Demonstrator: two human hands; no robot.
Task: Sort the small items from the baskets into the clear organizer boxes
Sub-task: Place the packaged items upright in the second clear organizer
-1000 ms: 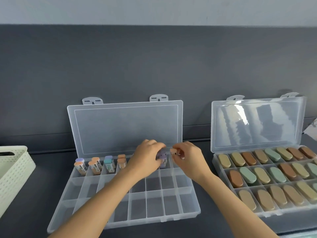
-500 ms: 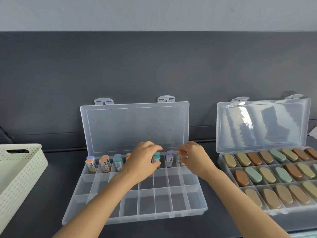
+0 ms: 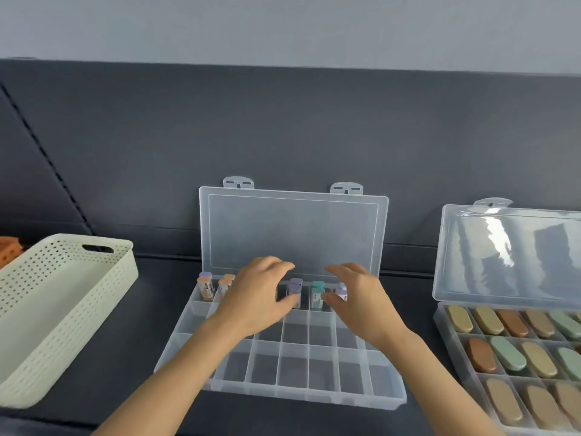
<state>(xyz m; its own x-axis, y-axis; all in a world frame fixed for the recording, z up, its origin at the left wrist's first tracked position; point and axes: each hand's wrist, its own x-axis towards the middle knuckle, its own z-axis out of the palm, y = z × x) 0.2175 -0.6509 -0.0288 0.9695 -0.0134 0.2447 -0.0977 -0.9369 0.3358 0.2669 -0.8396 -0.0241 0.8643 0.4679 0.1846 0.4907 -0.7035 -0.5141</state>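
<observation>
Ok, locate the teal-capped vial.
Head view: the teal-capped vial stands in the back row of the left organizer box, between a purple-capped vial and the right hand.

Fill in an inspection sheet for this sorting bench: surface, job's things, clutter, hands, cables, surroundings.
Surface: dark tabletop.
Job's things: middle organizer box open, capped vials in its back row; right organizer box open, holds oval pieces; cream basket at left.
Clutter: orange object behind basket, cut off.
Hands: left hand and right hand over the vial row; grip unclear.
Cables: nothing seen.
Surroundings: dark panel, grey wall.
</observation>
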